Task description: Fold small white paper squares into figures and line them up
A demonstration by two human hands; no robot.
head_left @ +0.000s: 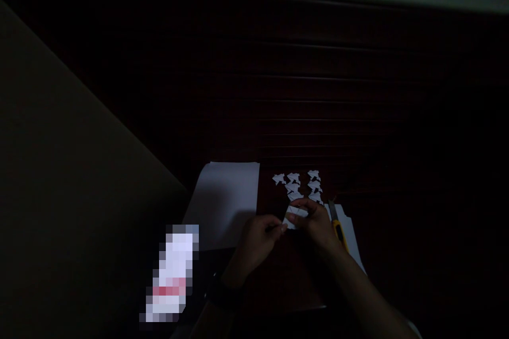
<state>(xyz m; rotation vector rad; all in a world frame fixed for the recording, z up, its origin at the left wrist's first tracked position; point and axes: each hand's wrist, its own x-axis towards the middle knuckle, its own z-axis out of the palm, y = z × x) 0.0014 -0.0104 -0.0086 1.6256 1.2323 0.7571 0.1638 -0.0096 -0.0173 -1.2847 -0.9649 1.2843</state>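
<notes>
Between my two hands is a small piece of folded white paper (293, 221), raised just in front of several white folded-paper figures (293, 188). My left hand (260, 235) pinches its left corner between thumb and fingers. On the right side, my right hand (316, 222) grips it with the thumb in front and the index finger along the top edge. The figures lie in short columns beyond my hands, with the lowest ones partly covered by my right hand. Dim light hides the finer creases.
White paper sheets (226, 201) lie to the left. Right of my right hand, a yellow utility knife (339, 230) rests on white paper (352, 233), its blade showing. A pixelated bright shape (170, 275) sits at lower left. Dark slatted wood (318, 79) rises behind.
</notes>
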